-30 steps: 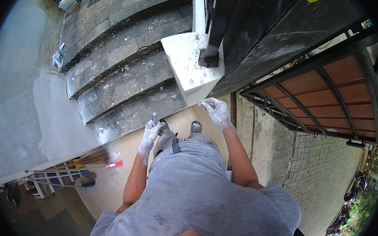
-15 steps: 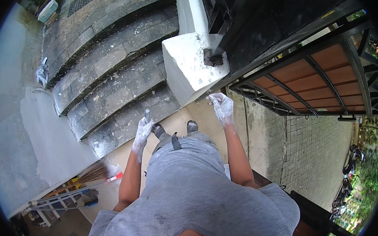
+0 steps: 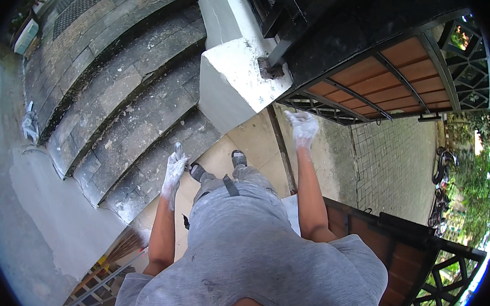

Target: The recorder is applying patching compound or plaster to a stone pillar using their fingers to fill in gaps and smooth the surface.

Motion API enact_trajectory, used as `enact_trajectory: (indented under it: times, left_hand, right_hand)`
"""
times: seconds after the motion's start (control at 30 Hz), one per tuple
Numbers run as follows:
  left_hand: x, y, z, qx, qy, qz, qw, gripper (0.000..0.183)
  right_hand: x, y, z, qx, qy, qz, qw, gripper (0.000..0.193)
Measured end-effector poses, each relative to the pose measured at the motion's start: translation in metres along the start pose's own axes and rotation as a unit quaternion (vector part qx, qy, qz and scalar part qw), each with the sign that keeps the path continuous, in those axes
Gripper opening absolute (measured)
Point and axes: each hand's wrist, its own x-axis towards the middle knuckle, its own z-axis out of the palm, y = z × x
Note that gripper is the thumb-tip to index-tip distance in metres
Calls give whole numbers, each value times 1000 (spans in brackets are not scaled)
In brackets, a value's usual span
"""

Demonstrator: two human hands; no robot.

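White powder or plaster coats both my hands and wrists. My left hand [image 3: 174, 169], beside the lowest stone step, is closed around a small grey tool [image 3: 178, 148]; its rounded tip sticks out past the fingers, and the rest is hidden in the palm. Out to the right, my right hand [image 3: 302, 127] hangs in the air with its fingers loosely bent and somewhat apart, nothing visible in them. Ahead, between the steps and the gate, stands a white plastered pillar [image 3: 233, 78]. It is apart from both hands.
Curved stone steps [image 3: 129, 96] rise on the left beside a grey plastered wall [image 3: 54, 196]. A black metal gate with brown panels [image 3: 386, 77] stands at the right; another gate leaf [image 3: 407, 267] is behind my right arm. A broom [image 3: 125, 244] leans near the wall.
My view has turned and shifted, so the steps and pillar sit further left. My right hand has moved away from the pillar toward the gate. The left hand still holds the grey tool.
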Motion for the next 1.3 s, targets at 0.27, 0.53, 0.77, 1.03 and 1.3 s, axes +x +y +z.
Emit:
enact_trajectory:
  times: [0.27, 0.53, 0.77, 1.03, 1.3]
  left_hand:
    - [29, 22, 4, 26, -43, 35, 998, 15]
    - [35, 37, 14, 54, -66, 61, 994, 19]
    - [24, 17, 24, 25, -74, 83, 994, 13]
    - [1, 17, 48, 8, -24, 19, 999, 11]
    - [-2, 34, 66, -5, -23, 23, 999, 10]
  right_hand:
    - [3, 28, -29, 147, -17, -72, 986, 37]
    - [-44, -49, 39, -290, -221, -130, 922, 75]
    - [-26, -65, 27, -374, -192, -127, 898, 71]
    - [-8, -50, 20, -345, -167, -151, 911, 74]
    - [24, -16, 14, -393, -157, -151, 894, 75]
